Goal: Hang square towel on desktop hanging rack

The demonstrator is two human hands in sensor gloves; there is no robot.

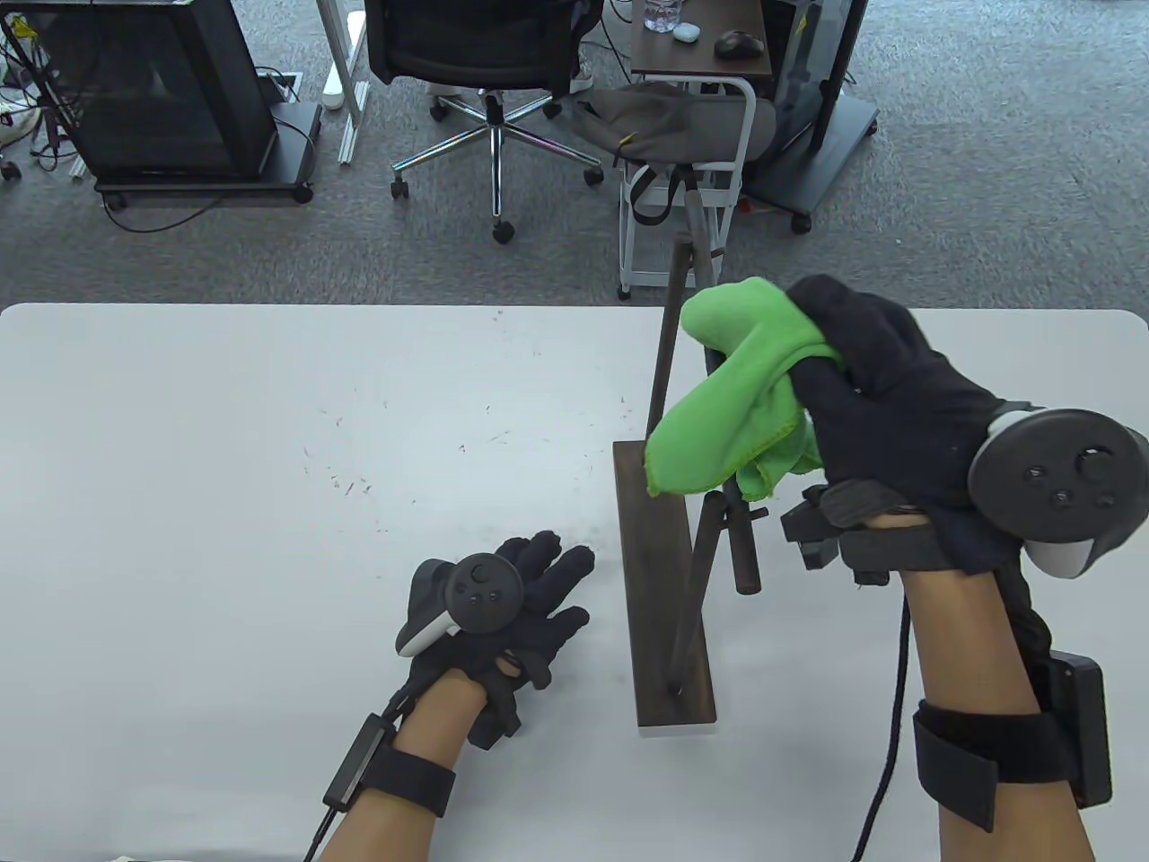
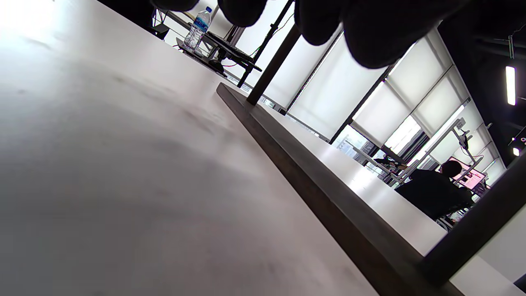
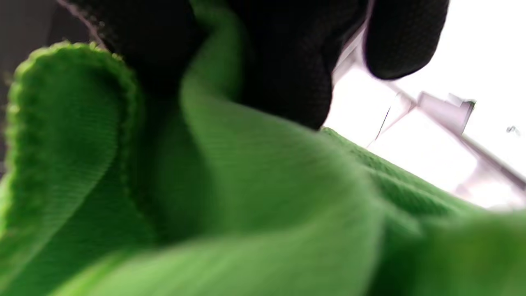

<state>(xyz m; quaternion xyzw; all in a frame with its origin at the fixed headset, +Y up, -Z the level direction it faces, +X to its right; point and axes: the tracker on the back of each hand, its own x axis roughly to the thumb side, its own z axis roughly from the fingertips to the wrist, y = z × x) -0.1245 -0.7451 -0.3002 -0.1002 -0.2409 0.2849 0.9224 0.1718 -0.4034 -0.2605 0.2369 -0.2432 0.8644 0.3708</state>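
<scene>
A green square towel (image 1: 732, 395) is bunched in my right hand (image 1: 862, 377), held above the dark wooden hanging rack (image 1: 669, 620) over its crossbar. The towel fills the right wrist view (image 3: 246, 213), with my gloved fingers (image 3: 283, 57) gripping it from above. The rack has a flat base, upright posts and a rod (image 1: 743, 548). My left hand (image 1: 530, 593) rests flat on the white table just left of the rack's base, holding nothing. In the left wrist view its fingertips (image 2: 370, 28) hang over the base edge (image 2: 312, 181).
The white table (image 1: 269, 503) spreads to the left. Beyond its far edge stand an office chair (image 1: 485, 54), a white cart (image 1: 691, 180) and a black cabinet (image 1: 153, 90) on the carpet.
</scene>
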